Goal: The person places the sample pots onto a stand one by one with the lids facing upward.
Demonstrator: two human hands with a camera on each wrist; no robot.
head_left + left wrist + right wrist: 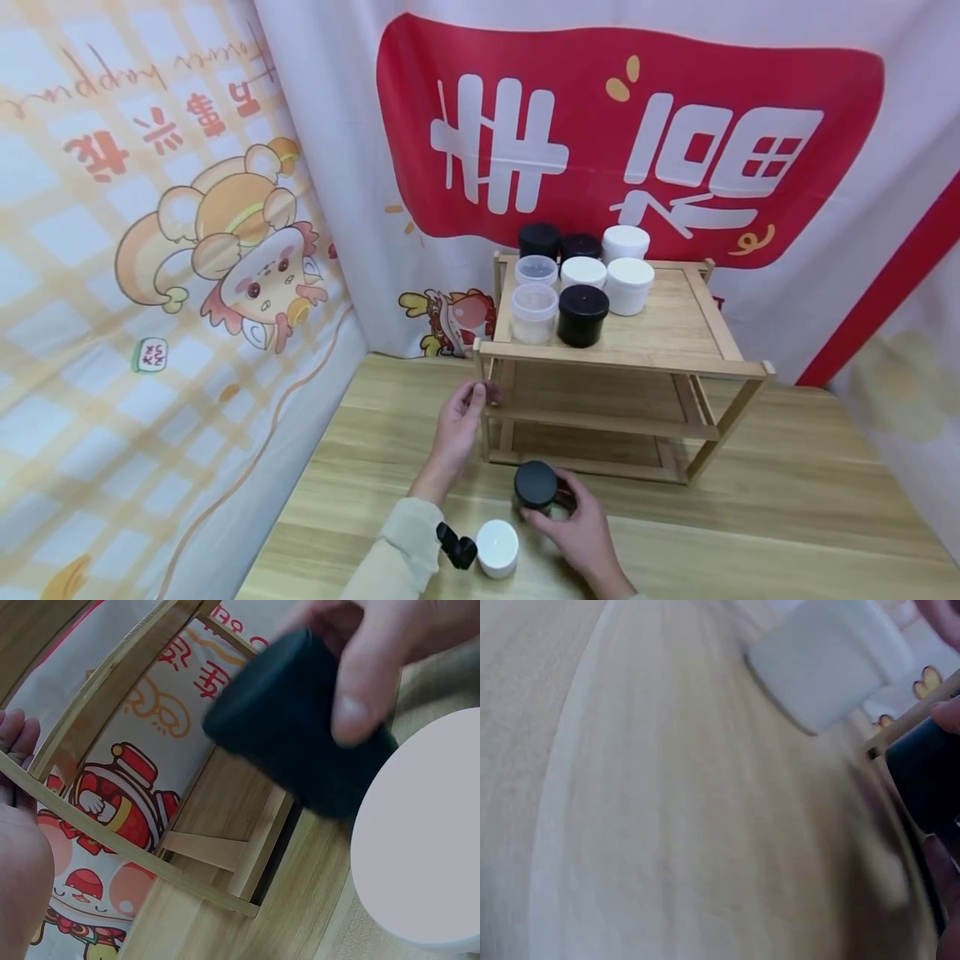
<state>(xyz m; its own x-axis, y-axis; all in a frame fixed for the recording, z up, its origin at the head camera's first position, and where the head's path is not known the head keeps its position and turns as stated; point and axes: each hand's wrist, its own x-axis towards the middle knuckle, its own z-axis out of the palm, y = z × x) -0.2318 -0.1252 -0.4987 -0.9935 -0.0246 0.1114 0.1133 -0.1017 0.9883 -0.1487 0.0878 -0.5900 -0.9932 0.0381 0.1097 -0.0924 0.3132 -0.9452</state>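
Note:
My right hand (581,529) grips a black lidded jar (536,485) between thumb and fingers, in front of the wooden rack. The left wrist view shows this black jar (292,720) tilted, with the thumb on its side. My left hand (459,421) holds the front left post of the wooden rack (622,357), below its top board; in the left wrist view its fingertips (19,735) lie beside the post. A white lidded jar (497,548) stands on the wooden floor between my forearms; the right wrist view shows this white jar (821,664) upright.
On the rack's top stand several jars: black ones (582,315), white ones (629,286) and clear ones (534,313). Two lower shelves (600,425) lie beneath. Printed cloth (187,250) hangs on the left and behind the rack.

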